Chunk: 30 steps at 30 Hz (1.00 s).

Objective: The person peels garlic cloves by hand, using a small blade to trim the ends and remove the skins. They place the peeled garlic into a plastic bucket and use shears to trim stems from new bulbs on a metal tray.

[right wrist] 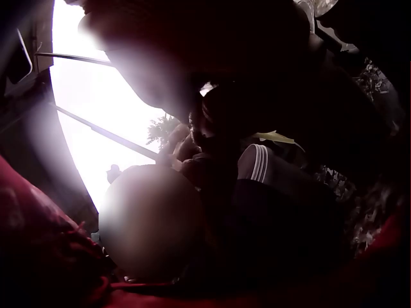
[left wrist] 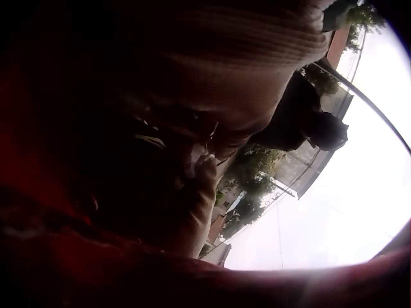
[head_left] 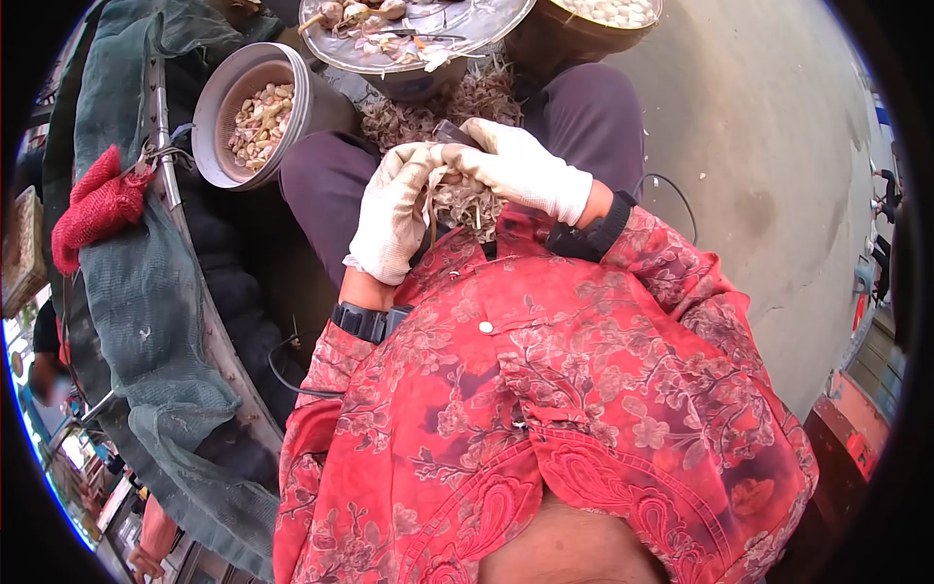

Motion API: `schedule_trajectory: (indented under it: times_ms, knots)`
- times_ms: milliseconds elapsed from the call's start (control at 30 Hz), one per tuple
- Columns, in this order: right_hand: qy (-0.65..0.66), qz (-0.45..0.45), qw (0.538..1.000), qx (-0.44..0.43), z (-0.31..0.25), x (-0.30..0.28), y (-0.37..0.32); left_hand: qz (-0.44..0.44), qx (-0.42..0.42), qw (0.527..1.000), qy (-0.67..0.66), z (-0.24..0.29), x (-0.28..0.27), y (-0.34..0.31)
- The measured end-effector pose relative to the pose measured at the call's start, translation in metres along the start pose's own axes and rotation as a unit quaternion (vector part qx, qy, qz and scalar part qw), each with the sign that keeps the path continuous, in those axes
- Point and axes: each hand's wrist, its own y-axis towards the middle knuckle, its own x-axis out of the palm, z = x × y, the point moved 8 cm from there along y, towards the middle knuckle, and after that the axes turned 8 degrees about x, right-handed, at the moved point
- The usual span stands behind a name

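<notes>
In the head view both hands wear whitish gloves and meet above the lap. The left hand (head_left: 387, 216) has its fingers curled at a small item, mostly hidden by the gloves; what it is I cannot tell. Against its fingertips, the right hand (head_left: 530, 171) grips a dark, narrow object (head_left: 455, 134), only partly visible. Pale, papery skins (head_left: 469, 206) lie just below the hands, over the lap. The left wrist view shows a ribbed glove (left wrist: 237, 74) in deep shadow; in the right wrist view the fingers are dark and their hold is unclear.
Beyond the knees stands a round metal tray (head_left: 477, 44) with garlic bulbs and peelings. A bowl of white cloves (head_left: 611, 12) is beside it. At left are a tub (head_left: 207, 127) holding cloves, a red mesh bag (head_left: 102, 209) and green netting (head_left: 146, 321). More skins (head_left: 399, 125) lie between the knees.
</notes>
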Motion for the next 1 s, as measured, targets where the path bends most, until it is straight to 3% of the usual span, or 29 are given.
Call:
schedule_trajectory:
  times_ms: [133,167,200,300,367,400,533,700,1000]
  knots:
    - [-0.013,-0.005,0.999,0.041,-0.007,-0.002,-0.008,-0.006,0.005,1.000,0.026,0.004,0.000,-0.001]
    - [-0.038,0.026,0.999,-0.029,-0.007,-0.003,-0.006,-0.009,0.014,0.999,0.040,0.005,-0.001,-0.001]
    - [-0.037,0.026,0.999,-0.028,-0.009,-0.005,-0.009,-0.008,0.013,0.999,0.040,0.005,-0.002,0.000]
    - [-0.030,0.030,0.998,0.045,-0.001,-0.011,-0.011,0.011,0.013,0.997,0.074,0.009,-0.006,0.001]
    - [-0.025,-0.033,0.991,0.127,-0.009,-0.012,-0.026,0.033,0.024,0.985,0.168,0.021,-0.008,-0.001]
    - [0.039,-0.051,0.986,0.154,-0.009,-0.007,-0.031,0.032,0.040,0.976,0.210,0.028,-0.004,-0.003]
    - [0.047,-0.129,0.976,0.168,0.000,0.003,-0.034,-0.011,0.047,0.980,0.192,0.032,0.000,-0.006]
    - [0.042,-0.142,0.973,0.180,0.000,0.005,-0.039,-0.035,0.039,0.966,0.251,0.029,0.000,-0.005]
    - [0.065,-0.174,0.967,0.177,0.006,0.006,-0.038,-0.052,0.057,0.978,0.194,0.022,-0.005,-0.005]
